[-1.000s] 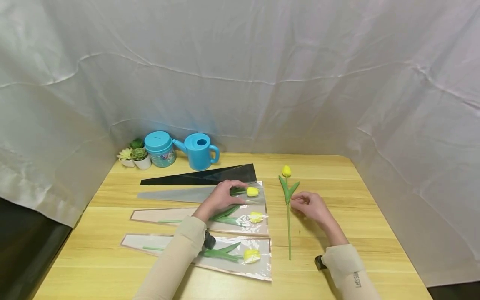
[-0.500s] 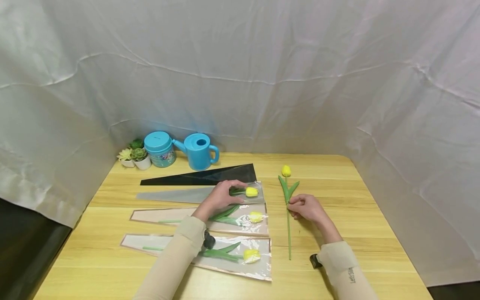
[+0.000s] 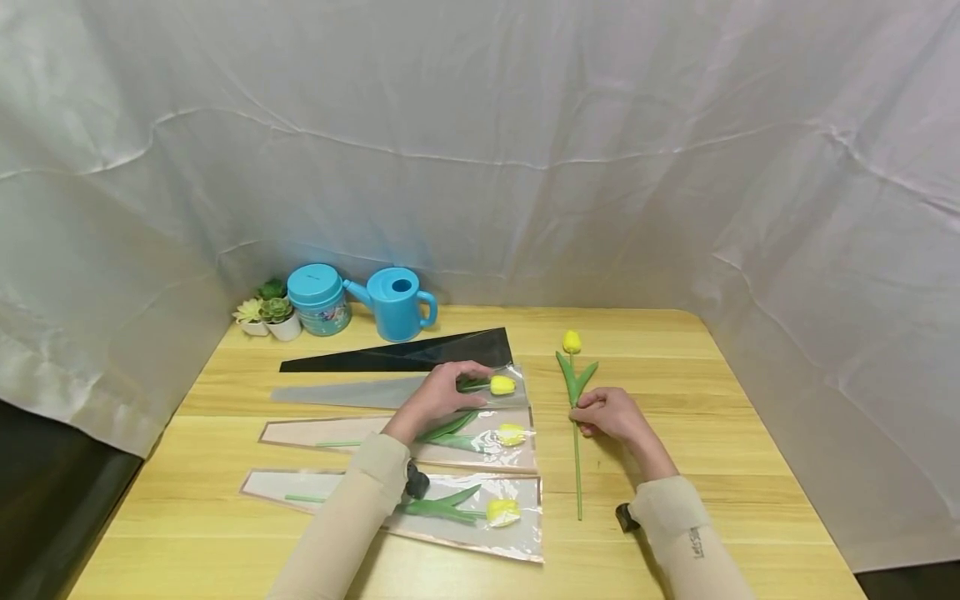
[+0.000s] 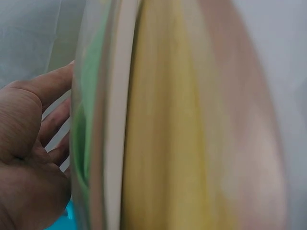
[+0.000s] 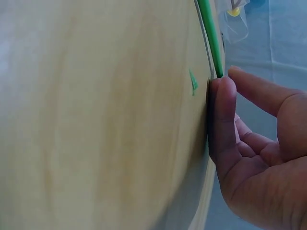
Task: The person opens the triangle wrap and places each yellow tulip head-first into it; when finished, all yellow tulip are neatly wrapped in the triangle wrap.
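One hand [image 3: 611, 415], the right, nearly closed, pinches a tulip stem [image 3: 578, 471].

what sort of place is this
Probably a staged tabletop workspace: a wooden table, pale cloth hung along its back and sides, and sleeved yellow tulips laid out on it.

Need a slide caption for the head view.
Right grip pinches the loose tulip by its stem; left grip rests at the gray sleeve.
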A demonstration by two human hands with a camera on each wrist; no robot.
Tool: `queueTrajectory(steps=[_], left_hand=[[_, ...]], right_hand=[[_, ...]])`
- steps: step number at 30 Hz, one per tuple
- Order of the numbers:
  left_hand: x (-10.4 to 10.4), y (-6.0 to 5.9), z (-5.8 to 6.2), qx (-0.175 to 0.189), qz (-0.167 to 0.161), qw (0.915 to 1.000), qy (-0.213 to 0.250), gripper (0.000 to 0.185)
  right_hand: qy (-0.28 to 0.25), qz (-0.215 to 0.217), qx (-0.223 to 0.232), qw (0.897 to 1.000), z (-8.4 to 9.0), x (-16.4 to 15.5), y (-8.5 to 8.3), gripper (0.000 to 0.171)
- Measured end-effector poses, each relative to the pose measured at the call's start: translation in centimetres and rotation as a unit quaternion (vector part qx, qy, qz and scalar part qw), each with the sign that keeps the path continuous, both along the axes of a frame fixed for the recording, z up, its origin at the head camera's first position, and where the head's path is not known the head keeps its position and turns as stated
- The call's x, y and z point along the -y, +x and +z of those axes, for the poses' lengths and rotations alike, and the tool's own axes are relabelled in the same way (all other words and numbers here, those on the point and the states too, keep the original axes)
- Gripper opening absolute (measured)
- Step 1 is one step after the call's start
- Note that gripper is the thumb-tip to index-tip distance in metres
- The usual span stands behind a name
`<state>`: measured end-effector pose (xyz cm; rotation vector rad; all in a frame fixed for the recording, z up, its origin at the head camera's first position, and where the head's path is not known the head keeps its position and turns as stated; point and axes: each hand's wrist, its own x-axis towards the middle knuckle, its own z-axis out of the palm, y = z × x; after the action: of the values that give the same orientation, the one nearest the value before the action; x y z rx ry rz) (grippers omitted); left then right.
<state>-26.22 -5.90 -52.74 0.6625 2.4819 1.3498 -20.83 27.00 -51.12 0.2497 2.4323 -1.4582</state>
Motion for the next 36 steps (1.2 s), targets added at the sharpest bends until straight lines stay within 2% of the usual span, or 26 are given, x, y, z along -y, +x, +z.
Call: queueTrajectory(steps=[8, 21, 26, 30, 33, 36], left_hand=[[0.1, 0.0, 0.1, 0.006, -0.006, 1.0, 0.001, 0.047], [0.1, -0.1, 0.0, 0.009, -0.008, 0.9999, 0.004, 0.047], [0.0, -0.1, 0.5, 0.009, 0.001, 0.9998, 0.017, 0.048], [-0.1, -0.8, 1.5, -0.015, 0.016, 0.9995, 0.024, 0.047], [-0.4, -1.7, 2.3, -0.036, 0.034, 0.9983, 0.029, 0.041], [-0.8, -2.9, 2.9, -0.036, 0.053, 0.9972, 0.038, 0.037]], right_hand=[[0.008, 0.012, -0.005, 1.0, -0.1, 0.0, -0.1, 0.028], [0.014, 0.003, -0.004, 1.0, -0.1, 0.0, -0.3, 0.024], [0.021, 0.007, -0.002, 1.0, -0.1, 0.0, -0.3, 0.023], [0.024, 0.01, -0.004, 1.0, -0.1, -0.1, -0.3, 0.022], [0.022, 0.004, 0.0, 1.0, -0.1, -0.1, -0.4, 0.021], [0.02, -0.003, 0.006, 1.0, -0.1, 0.0, -0.4, 0.021]])
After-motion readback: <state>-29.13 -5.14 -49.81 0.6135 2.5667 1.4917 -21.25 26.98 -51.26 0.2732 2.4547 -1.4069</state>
